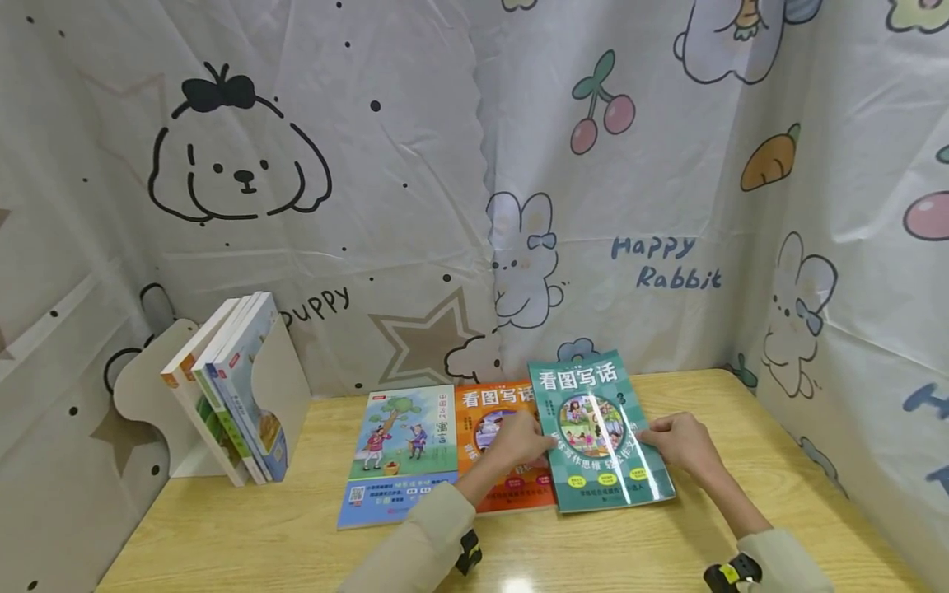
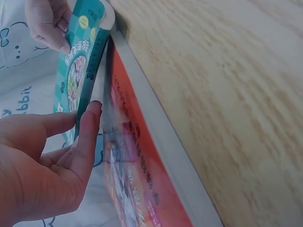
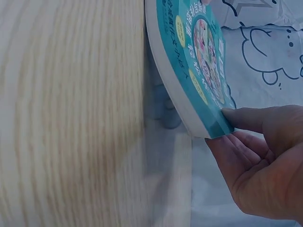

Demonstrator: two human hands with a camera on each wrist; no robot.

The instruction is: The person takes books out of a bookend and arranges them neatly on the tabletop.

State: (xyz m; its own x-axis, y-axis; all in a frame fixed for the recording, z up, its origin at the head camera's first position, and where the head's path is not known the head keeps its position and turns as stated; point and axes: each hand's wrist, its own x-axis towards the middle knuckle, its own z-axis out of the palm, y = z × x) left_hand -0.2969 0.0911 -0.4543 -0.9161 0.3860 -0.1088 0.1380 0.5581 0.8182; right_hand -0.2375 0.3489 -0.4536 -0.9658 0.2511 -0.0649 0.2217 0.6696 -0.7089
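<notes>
A green picture-writing book (image 1: 593, 428) is held between both hands at the right of the row. My left hand (image 1: 519, 445) pinches its left spine edge, thumb on the cover and fingers behind, as the left wrist view shows. On the opposite edge my right hand (image 1: 684, 441) pinches the book with the thumb on top; in the right wrist view that side is tilted up off the table. An orange book (image 1: 511, 492) lies flat beside it, partly hidden by my left hand and the green book. Left of that lies a blue-green fable book (image 1: 400, 453).
A cream book holder (image 1: 292, 379) at the back left keeps several upright books (image 1: 248, 395) leaning together. The wooden table (image 1: 296, 543) runs up to a printed cloth (image 1: 415, 165) hanging behind and at both sides.
</notes>
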